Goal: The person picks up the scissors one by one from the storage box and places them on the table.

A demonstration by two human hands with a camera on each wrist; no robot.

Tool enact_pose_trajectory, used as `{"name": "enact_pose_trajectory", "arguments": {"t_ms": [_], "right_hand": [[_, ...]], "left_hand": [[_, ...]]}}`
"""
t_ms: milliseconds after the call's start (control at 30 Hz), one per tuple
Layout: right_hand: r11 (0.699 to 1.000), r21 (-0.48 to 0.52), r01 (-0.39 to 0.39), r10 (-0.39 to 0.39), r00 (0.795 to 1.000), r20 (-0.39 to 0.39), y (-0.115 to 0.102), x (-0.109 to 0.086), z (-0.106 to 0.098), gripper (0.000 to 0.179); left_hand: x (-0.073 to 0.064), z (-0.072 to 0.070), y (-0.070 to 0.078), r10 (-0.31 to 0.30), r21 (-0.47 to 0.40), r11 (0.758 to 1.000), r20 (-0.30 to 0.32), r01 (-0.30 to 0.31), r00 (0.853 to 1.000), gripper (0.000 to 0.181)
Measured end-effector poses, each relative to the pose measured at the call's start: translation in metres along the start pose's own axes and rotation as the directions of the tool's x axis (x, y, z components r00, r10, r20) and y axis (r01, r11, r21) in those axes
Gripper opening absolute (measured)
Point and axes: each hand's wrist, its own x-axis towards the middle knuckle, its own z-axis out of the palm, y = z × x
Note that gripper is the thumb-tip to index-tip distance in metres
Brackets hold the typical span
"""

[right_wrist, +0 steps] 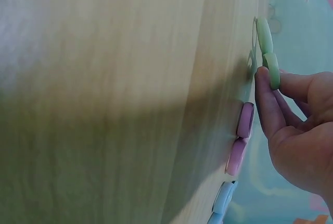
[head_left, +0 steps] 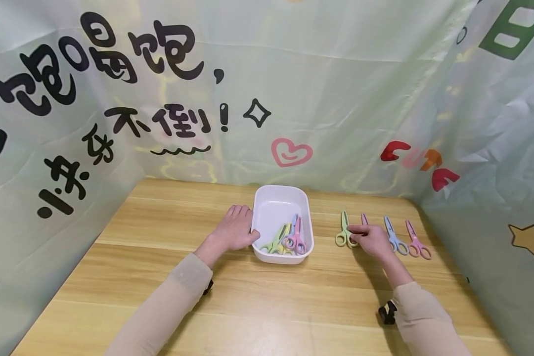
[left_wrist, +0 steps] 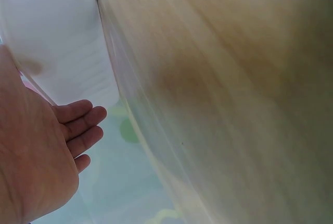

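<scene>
My left hand (head_left: 235, 228) holds the left side of a white plastic bin (head_left: 282, 259), thumb over the rim and fingers along the outer wall. In the left wrist view, the palm (left_wrist: 36, 156) shows beside the bin wall (left_wrist: 62, 36). Inside the bin lie several children's scissors (head_left: 297, 242) in green, yellow, blue and pink. To its right, my right hand (head_left: 374, 241) pinches a handle loop of green scissors (head_left: 344, 222). The right wrist view shows thumb and fingers on that green loop (right_wrist: 272, 70). Purple-pink scissors (head_left: 364, 217) are partly hidden behind the right hand.
Blue scissors (head_left: 393, 237) and pink scissors (head_left: 416, 242) lie farther right in the same row. The wooden table (head_left: 271, 306) meets a printed cloth wall (head_left: 338, 99) at the back and sides. Each forearm wears a dark strap.
</scene>
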Motion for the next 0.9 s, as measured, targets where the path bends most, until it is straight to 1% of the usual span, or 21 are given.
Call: {"name": "enact_pose_trajectory", "arguments": {"t_ms": [133,367,467,667,733,900], "right_hand": [[1.000,0.003,-0.004,0.004,1.000,0.000,0.0010,0.0006,0.0011,0.027],[0.997,0.051,-0.059,0.059,0.998,0.005,0.0011,0.0025,0.0013,0.027],[0.997,0.047,-0.064,0.064,0.998,0.008,0.0014,0.0028,0.0013,0.028],[0.999,0.047,-0.027,0.027,1.000,0.007,0.0026,0.0015,0.0017,0.033],[0.998,0.059,-0.012,0.011,1.000,0.017,0.0028,0.0007,0.0012,0.037],[0.995,0.104,-0.010,0.005,0.999,0.052,0.0019,-0.0016,0.0001,0.050]], "left_hand": [[-0.0004,-0.0002,0.0001,0.004,-0.012,1.000,-0.005,-0.004,1.000,0.061],[0.0001,0.0006,-0.0001,0.005,-0.006,1.000,-0.006,-0.005,1.000,0.062],[0.0002,0.0007,0.0000,0.001,-0.003,1.000,-0.007,-0.001,1.000,0.064],[-0.0008,-0.0011,0.0012,0.000,0.004,1.000,-0.005,0.000,1.000,0.064],[-0.0010,-0.0012,0.0014,-0.002,0.006,1.000,-0.004,0.002,1.000,0.063],[-0.0005,-0.0004,0.0011,-0.003,0.003,1.000,-0.006,0.003,1.000,0.063]]}}
